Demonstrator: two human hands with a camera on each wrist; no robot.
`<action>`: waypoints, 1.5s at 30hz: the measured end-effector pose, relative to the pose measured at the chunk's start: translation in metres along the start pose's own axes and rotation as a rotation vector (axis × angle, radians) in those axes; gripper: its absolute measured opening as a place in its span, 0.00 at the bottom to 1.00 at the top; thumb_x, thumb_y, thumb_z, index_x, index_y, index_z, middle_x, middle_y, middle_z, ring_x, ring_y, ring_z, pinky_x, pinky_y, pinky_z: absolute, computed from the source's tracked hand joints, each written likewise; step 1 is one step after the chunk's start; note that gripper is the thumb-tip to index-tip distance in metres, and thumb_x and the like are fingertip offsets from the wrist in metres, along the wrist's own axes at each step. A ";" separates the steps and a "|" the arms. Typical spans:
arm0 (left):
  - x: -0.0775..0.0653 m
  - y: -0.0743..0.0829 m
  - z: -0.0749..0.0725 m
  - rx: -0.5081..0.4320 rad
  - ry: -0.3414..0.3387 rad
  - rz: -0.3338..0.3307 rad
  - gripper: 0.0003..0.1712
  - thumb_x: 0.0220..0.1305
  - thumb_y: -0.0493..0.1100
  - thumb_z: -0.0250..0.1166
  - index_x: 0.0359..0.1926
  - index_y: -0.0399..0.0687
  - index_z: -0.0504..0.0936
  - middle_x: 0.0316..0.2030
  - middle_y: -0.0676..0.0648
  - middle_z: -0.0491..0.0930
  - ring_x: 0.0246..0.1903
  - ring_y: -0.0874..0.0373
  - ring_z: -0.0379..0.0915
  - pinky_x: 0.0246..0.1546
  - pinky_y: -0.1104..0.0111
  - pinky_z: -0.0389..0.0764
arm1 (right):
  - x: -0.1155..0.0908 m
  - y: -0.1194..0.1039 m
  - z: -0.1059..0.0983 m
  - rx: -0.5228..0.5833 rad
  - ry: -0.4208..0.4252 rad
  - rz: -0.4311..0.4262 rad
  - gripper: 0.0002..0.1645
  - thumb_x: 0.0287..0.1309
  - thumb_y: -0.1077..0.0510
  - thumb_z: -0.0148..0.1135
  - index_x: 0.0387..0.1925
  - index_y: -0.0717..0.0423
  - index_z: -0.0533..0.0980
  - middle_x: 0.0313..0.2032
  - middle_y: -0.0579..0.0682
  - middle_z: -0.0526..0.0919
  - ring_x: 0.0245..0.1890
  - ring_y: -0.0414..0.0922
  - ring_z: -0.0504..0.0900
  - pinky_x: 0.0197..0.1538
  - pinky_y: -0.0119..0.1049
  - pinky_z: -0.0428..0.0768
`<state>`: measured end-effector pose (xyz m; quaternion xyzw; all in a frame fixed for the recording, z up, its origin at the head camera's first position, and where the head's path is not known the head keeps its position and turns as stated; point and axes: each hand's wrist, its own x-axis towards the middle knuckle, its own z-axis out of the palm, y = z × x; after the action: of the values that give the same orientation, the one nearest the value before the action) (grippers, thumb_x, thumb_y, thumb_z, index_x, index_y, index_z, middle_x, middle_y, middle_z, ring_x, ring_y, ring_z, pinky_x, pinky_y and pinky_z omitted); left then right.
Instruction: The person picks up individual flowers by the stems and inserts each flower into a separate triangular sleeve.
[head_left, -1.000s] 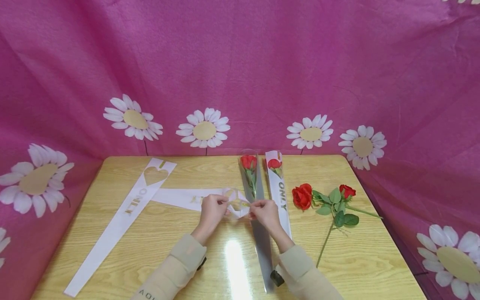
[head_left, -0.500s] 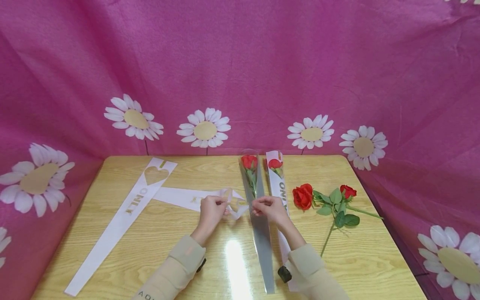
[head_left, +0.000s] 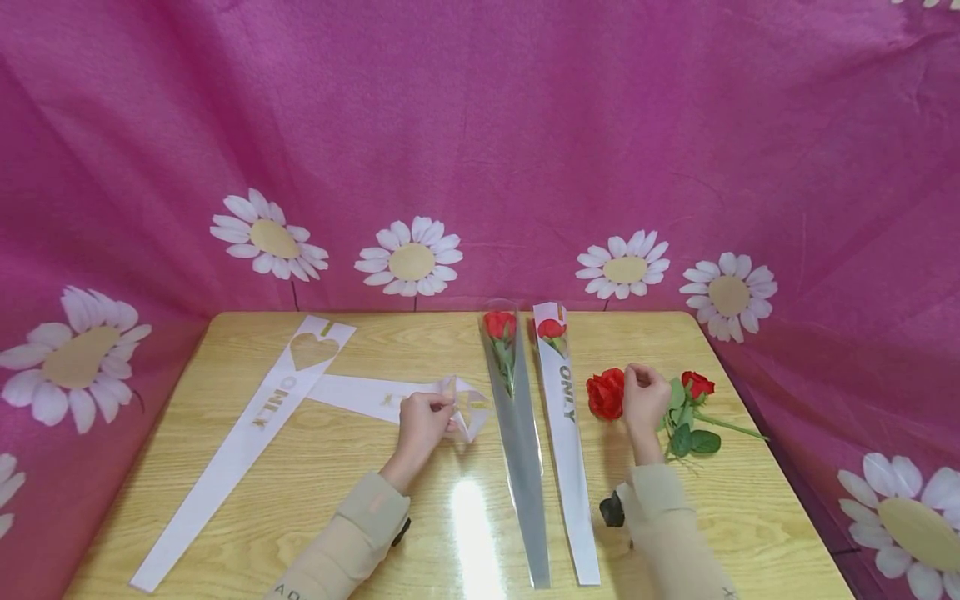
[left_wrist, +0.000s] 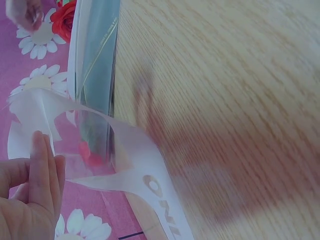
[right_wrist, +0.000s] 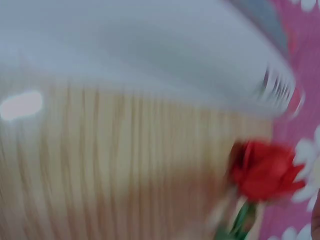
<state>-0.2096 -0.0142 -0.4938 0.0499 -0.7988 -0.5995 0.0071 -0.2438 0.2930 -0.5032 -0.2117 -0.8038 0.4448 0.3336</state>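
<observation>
My left hand (head_left: 422, 427) pinches the top end of a white flower sleeve (head_left: 356, 397) with a clear heart-shaped window and gold lettering. In the left wrist view that sleeve (left_wrist: 131, 145) bows open beyond the fingers, partly lifted off the table. My right hand (head_left: 647, 407) hovers over the stem of a large red rose (head_left: 604, 394), its fingers loosely bent with nothing seen between them. The right wrist view is blurred; the red rose head (right_wrist: 265, 171) shows there, apart from the hand's edge. A smaller red rose (head_left: 697, 384) with green leaves lies just right of it.
Another white ONLY sleeve (head_left: 236, 458) lies flat at the left of the wooden table (head_left: 315, 525). Two wrapped roses lie in the middle: one in a clear and grey sleeve (head_left: 523, 475), one in a white sleeve (head_left: 567, 467). A pink daisy-printed cloth (head_left: 510, 150) surrounds the table.
My right hand has let go of the sleeve's edge and moved right, across both wrapped roses, to the loose roses. The left hand has stayed in place, still pinching the sleeve.
</observation>
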 end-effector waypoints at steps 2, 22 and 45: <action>0.000 0.000 0.000 -0.007 -0.003 -0.001 0.07 0.52 0.25 0.60 0.33 0.26 0.81 0.23 0.37 0.78 0.20 0.44 0.80 0.25 0.59 0.82 | 0.009 0.011 -0.006 -0.061 0.038 0.008 0.09 0.55 0.66 0.57 0.33 0.70 0.80 0.29 0.66 0.81 0.25 0.44 0.75 0.28 0.24 0.68; -0.001 0.000 -0.004 0.012 -0.009 0.054 0.05 0.53 0.26 0.60 0.31 0.25 0.82 0.22 0.35 0.79 0.17 0.48 0.79 0.21 0.65 0.82 | 0.033 0.073 -0.051 -0.337 -0.034 0.347 0.17 0.57 0.65 0.43 0.36 0.73 0.76 0.40 0.71 0.76 0.44 0.65 0.73 0.50 0.55 0.71; -0.002 -0.001 -0.002 0.028 -0.015 0.012 0.05 0.53 0.28 0.62 0.30 0.27 0.82 0.19 0.40 0.79 0.14 0.57 0.76 0.19 0.66 0.81 | 0.049 0.075 -0.067 -0.428 -0.216 0.437 0.12 0.45 0.64 0.46 0.13 0.65 0.70 0.28 0.70 0.75 0.35 0.61 0.74 0.40 0.49 0.76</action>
<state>-0.2077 -0.0163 -0.4938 0.0408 -0.8073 -0.5887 0.0037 -0.2257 0.4015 -0.5250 -0.3963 -0.8453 0.3467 0.0910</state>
